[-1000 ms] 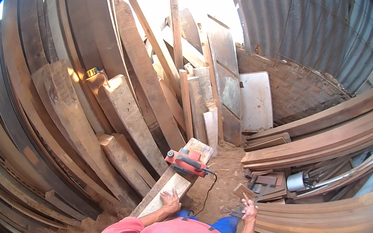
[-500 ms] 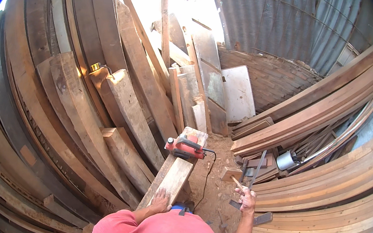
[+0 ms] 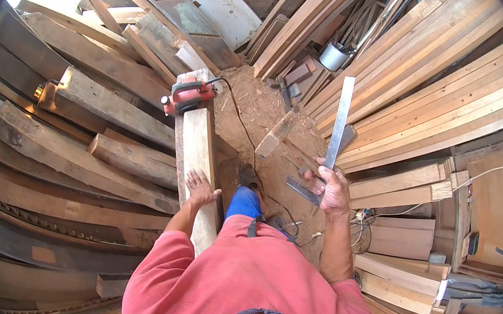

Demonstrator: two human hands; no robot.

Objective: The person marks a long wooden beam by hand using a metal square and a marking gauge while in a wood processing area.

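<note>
My left hand (image 3: 200,188) lies flat, fingers spread, on a pale wooden board (image 3: 196,144) resting on a thicker beam. At the board's far end sits a red electric planer (image 3: 190,96), its black cord trailing down to the floor. My right hand (image 3: 335,189) is closed on a metal try square (image 3: 340,121); its long blade points up and away, and a short dark arm shows left of the fingers. A wooden block on a stick, like a mallet (image 3: 276,134), is blurred beside this hand. Its handle runs to the fingers, but I cannot tell if they grip it.
Dark planks (image 3: 88,156) lean closely stacked on the left. Long pale boards (image 3: 447,99) are piled on the right, with shorter boards (image 3: 400,279) nearer me. A metal can (image 3: 334,55) stands among scraps. Shavings cover the floor (image 3: 239,130), where cords lie.
The view has swung down and to the right, showing more of my body. My right hand has lifted the square, whose blade now faces me broadly. My left hand stays flat on the board.
</note>
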